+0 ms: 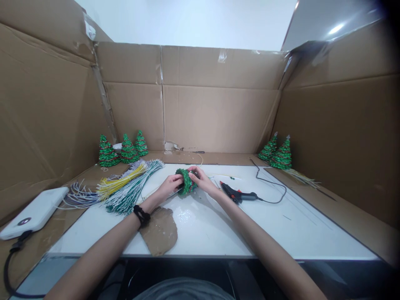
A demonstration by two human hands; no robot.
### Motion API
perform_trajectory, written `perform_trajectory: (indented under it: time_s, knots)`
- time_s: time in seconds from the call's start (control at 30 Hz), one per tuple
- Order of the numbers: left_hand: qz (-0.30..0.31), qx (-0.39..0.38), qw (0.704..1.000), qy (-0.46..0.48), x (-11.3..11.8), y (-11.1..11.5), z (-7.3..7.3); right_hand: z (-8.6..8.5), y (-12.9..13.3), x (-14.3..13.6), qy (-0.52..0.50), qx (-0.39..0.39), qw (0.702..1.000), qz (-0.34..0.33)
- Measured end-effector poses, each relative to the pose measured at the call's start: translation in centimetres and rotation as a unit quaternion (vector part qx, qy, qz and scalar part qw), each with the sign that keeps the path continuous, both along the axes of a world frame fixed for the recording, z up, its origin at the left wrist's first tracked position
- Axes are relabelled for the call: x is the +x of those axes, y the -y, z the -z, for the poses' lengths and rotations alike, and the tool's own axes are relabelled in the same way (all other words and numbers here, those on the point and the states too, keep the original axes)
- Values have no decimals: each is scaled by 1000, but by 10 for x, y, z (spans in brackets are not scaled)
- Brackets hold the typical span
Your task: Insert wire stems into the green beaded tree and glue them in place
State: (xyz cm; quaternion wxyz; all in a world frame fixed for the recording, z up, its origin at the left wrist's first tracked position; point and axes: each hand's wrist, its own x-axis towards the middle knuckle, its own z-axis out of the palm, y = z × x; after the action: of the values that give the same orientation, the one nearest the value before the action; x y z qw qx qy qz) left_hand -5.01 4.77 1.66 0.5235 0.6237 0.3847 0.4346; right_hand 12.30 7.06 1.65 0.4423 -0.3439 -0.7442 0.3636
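A small green Christmas tree (186,182) with a red garland is held over the white table (212,233), tipped on its side. My left hand (170,186) grips it at the left, fingers closed and partly hidden behind it. On the right, my right hand (201,180) has its fingers closed around the other side. Just right of my hands lies a black glue gun (239,194) with red parts. A torn piece of cardboard (160,231) rests on the table below my left wrist.
Bundles of green-white wires (133,191) and yellow wires (120,181) lie at the left. More decorated trees stand at the back left (128,150) and back right (281,155). A white power bank (37,210) sits far left. Cardboard walls (218,108) surround the table.
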Motion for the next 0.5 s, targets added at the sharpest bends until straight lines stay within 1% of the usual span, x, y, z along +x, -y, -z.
perform_trajectory:
  time_s: [0.17,0.33,0.43,0.5]
  knots:
    - [8,8,1000,-6,-1,-1,0,-4,3,1,18,14,1000,15]
    - [54,-16,998,-22,-9,-1,-7,-17,14,-1,78,21,995,60]
    - [62,-29,997,-38,-13,2,-12,-19,17,-3,112,64,989,74]
    - [62,-40,997,-35,-13,5,-16,-16,15,-5,105,91,988,68]
